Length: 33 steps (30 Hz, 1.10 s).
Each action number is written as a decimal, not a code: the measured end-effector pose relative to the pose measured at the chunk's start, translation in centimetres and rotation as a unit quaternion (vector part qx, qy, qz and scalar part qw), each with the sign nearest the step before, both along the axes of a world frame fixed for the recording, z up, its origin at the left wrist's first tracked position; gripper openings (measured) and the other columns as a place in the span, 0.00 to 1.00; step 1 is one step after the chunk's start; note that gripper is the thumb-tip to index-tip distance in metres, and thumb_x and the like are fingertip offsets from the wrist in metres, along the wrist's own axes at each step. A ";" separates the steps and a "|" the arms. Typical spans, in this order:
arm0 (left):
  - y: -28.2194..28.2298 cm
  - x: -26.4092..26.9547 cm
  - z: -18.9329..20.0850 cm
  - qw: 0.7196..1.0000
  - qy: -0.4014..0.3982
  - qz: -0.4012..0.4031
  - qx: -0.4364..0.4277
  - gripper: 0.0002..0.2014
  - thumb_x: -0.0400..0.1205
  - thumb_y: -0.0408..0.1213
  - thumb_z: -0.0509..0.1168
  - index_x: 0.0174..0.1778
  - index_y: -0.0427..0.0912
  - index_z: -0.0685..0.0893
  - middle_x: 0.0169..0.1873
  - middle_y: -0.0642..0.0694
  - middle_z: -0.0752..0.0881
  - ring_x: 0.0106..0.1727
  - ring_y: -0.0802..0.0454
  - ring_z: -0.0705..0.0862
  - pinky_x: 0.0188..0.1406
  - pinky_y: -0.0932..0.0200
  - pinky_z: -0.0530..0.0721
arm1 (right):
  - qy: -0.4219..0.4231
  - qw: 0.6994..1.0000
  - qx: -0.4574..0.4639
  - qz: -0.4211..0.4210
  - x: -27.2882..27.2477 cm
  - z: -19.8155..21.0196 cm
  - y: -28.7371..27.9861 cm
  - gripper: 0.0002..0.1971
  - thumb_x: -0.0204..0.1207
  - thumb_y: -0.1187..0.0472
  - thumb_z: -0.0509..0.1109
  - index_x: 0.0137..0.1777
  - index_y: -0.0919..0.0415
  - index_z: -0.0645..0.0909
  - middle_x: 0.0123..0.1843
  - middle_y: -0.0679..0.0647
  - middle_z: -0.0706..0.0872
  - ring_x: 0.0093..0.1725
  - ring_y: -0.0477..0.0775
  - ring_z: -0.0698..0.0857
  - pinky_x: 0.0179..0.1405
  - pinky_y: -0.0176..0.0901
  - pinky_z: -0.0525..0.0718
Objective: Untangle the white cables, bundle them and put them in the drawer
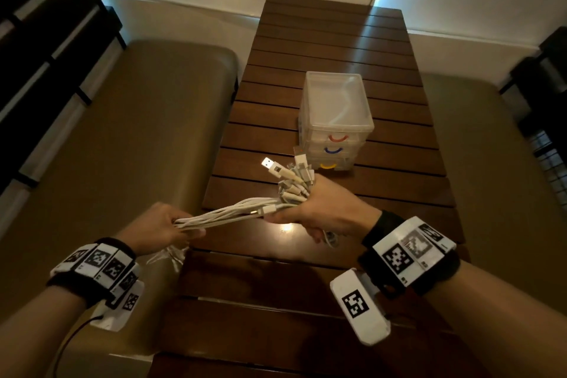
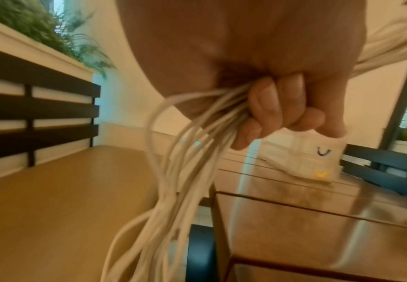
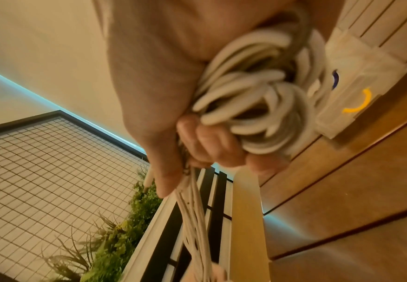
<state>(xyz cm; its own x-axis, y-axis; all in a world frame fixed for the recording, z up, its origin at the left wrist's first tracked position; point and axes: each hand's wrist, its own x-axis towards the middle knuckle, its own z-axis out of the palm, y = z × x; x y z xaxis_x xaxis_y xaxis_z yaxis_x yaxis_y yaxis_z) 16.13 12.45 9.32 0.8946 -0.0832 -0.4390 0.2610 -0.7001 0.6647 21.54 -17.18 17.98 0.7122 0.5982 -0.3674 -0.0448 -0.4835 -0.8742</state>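
Several white cables run taut between my two hands above the near part of the wooden table. My right hand grips the bundle near its plug ends, which fan out above the fist; its fingers curl round looped cable. My left hand grips the strands further along, with fingers curled round them, and the loose ends hang below it. A small translucent drawer unit with red, blue and yellow handles stands on the table beyond my right hand, all its drawers closed.
Tan cushioned benches flank the table on both sides. Dark slatted backrests stand at the far left and right. A white wall runs behind the table's far end.
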 end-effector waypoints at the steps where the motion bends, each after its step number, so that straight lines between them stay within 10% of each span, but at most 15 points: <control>1: 0.7 -0.6 -0.7 1.000 0.016 0.009 0.019 0.22 0.60 0.73 0.71 0.25 0.58 0.89 0.17 0.55 0.81 0.19 0.64 0.75 0.20 0.69 0.68 | -0.006 1.000 0.005 -0.007 0.2 0.1 -0.2 0.19 0.70 0.50 0.81 0.29 0.55 0.74 0.23 0.58 0.78 0.17 0.56 0.76 0.22 0.44 0.76; 9: 3.5 -2.1 -5.2 0.992 0.060 0.073 0.081 0.20 0.77 0.29 0.70 0.18 0.44 0.78 0.18 0.49 0.77 0.22 0.52 0.74 0.25 0.60 0.70 | -0.016 0.999 -0.030 -0.028 -0.1 -1.2 -0.5 0.21 0.68 0.68 0.77 0.22 0.50 0.72 0.18 0.49 0.75 0.16 0.55 0.76 0.24 0.46 0.78; 15: 0.2 -1.7 -5.3 0.987 0.099 0.007 0.125 0.16 0.79 0.44 0.70 0.24 0.47 0.83 0.25 0.47 0.84 0.26 0.54 0.79 0.27 0.61 0.73 | -0.012 0.999 -0.036 -0.031 -1.0 -1.5 -0.3 0.18 0.67 0.70 0.76 0.26 0.49 0.74 0.20 0.46 0.77 0.20 0.56 0.78 0.27 0.51 0.80; 19: -1.0 -1.8 -3.5 0.966 0.190 -0.103 0.142 0.08 0.76 0.54 0.73 0.46 0.58 0.84 0.45 0.58 0.87 0.42 0.65 0.82 0.41 0.69 0.77 | 0.008 1.000 -0.005 0.006 -1.8 -1.5 -0.3 0.17 0.70 0.67 0.79 0.29 0.50 0.77 0.25 0.45 0.82 0.27 0.47 0.82 0.31 0.45 0.82; 22: -0.7 -1.6 -0.8 0.971 0.108 -0.144 0.157 0.47 0.64 0.58 0.79 0.78 0.67 0.62 0.74 0.59 0.71 0.72 0.58 0.73 0.71 0.53 0.75 | 0.060 0.997 0.022 0.037 -2.1 -1.3 -0.9 0.16 0.73 0.69 0.78 0.32 0.56 0.75 0.29 0.45 0.85 0.31 0.45 0.86 0.34 0.42 0.83; 25: -4.1 -1.5 3.3 0.985 -0.049 -0.162 -0.020 0.58 0.60 0.64 0.78 0.82 0.66 0.52 0.81 0.63 0.60 0.79 0.65 0.62 0.78 0.58 0.66 | 0.121 0.990 0.052 0.045 -2.4 -0.9 -1.0 0.05 0.76 0.70 0.75 0.47 0.66 0.81 0.43 0.58 0.91 0.30 0.53 0.89 0.26 0.42 0.85; 27: -7.9 -1.2 5.2 0.970 -0.094 -0.214 -0.068 0.51 0.62 0.67 0.75 0.80 0.65 0.60 0.77 0.64 0.69 0.75 0.69 0.68 0.74 0.65 0.70 | 0.118 0.990 0.062 0.037 -2.5 -0.6 -0.9 0.09 0.77 0.71 0.73 0.55 0.70 0.80 0.40 0.60 0.90 0.27 0.47 0.87 0.20 0.37 0.81; 30: -10.6 -0.2 5.1 0.964 -0.142 -0.218 -0.058 0.22 0.68 0.67 0.69 0.52 0.60 0.83 0.45 0.59 0.88 0.45 0.62 0.86 0.45 0.54 0.85 | 0.093 0.993 0.062 0.026 -2.8 -0.3 -1.1 0.04 0.77 0.67 0.74 0.42 0.61 0.84 0.25 0.54 0.83 0.19 0.47 0.78 0.18 0.38 0.76; 33: -10.0 1.0 4.4 0.970 -0.088 -0.219 -0.057 0.20 0.72 0.58 0.71 0.36 0.41 0.86 0.24 0.48 0.81 0.24 0.56 0.75 0.26 0.55 0.72 | 0.118 0.991 0.064 -0.024 -3.1 -0.4 -1.6 0.14 0.75 0.60 0.77 0.31 0.57 0.77 0.22 0.55 0.71 0.18 0.51 0.68 0.19 0.41 0.71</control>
